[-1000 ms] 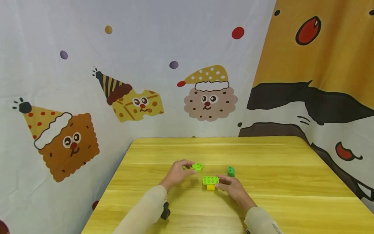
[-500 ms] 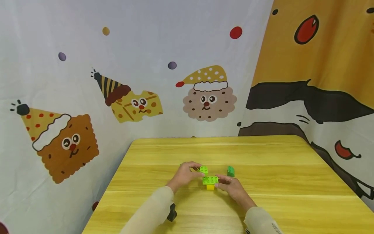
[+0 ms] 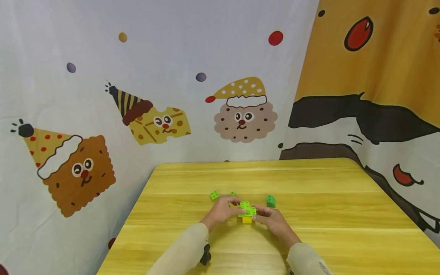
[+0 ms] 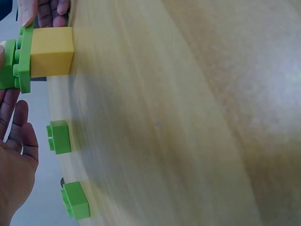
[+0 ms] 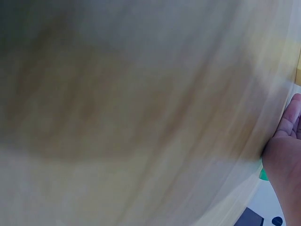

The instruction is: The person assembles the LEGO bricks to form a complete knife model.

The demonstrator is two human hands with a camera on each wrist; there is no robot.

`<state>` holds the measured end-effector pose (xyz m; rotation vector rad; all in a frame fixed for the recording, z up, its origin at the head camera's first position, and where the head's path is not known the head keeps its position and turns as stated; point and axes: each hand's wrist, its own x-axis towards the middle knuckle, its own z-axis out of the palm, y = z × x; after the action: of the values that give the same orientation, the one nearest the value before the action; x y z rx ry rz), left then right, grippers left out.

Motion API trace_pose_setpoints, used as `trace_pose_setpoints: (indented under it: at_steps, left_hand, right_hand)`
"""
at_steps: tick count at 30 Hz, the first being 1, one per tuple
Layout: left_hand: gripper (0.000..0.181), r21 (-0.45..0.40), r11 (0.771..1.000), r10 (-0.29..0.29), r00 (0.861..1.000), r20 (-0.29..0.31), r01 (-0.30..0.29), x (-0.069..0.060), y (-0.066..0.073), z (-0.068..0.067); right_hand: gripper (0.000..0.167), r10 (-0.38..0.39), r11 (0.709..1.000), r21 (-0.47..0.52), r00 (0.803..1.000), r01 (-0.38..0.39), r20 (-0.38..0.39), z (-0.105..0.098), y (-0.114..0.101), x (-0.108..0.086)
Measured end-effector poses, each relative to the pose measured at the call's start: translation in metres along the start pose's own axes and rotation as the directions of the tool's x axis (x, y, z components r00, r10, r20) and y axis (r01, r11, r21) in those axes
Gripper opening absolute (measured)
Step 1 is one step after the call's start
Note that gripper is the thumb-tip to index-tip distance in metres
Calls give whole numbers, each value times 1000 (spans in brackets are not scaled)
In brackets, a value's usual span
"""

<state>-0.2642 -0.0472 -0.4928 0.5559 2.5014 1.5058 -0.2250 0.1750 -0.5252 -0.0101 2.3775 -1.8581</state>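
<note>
Right hand (image 3: 273, 219): thumb and fingers pinching the right end of the light-green plate (image 3: 253, 211); place unchanged over the last second.
Yellow block (image 3: 246, 220): on the desk (image 3: 319, 194), beneath the plate.
Left hand (image 3: 222, 208): fingers pinching the light-green block (image 3: 245, 205), brought in that second from beyond the plate to its left part. Judged: stack gaining a third layer; studs show between, full seating cannot be told.
Dark-green brick (image 3: 271, 201): loose, beyond the right hand.
Two light-green bricks (image 3: 214, 196): loose, apart, beyond the left hand.
</note>
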Motion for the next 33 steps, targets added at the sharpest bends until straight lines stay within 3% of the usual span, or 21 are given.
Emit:
trace_pose_setpoints:
  at_steps: [7,13,19,25,33]
  left_hand:
    - [30,19,1000,-10,1000,15,9,-1,2,2]
    - [27,44,999,21,1000,23,-22,-3,5,4]
    - [34,-17,999,41,999,27,-41,-7,1,7]
    - [29,-61,997,37,999,13,-36,-9,-3,11]
    - [26,17,998,52,998,24,-52,-5,1,9]
  right_hand:
    - [45,11,1000,1,1000,-11,-9,0,-3,-2]
    - [44,11,1000,1,1000,-11,-3,0,-4,-3]
    - [45,1,1000,5,1000,-1,16,-1,-3,-3]
    - [46,-3,1000,0,1000,3,13,0,0,-2]
    - [45,16,1000,-8,1000,-16,-1,0,-4,-4]
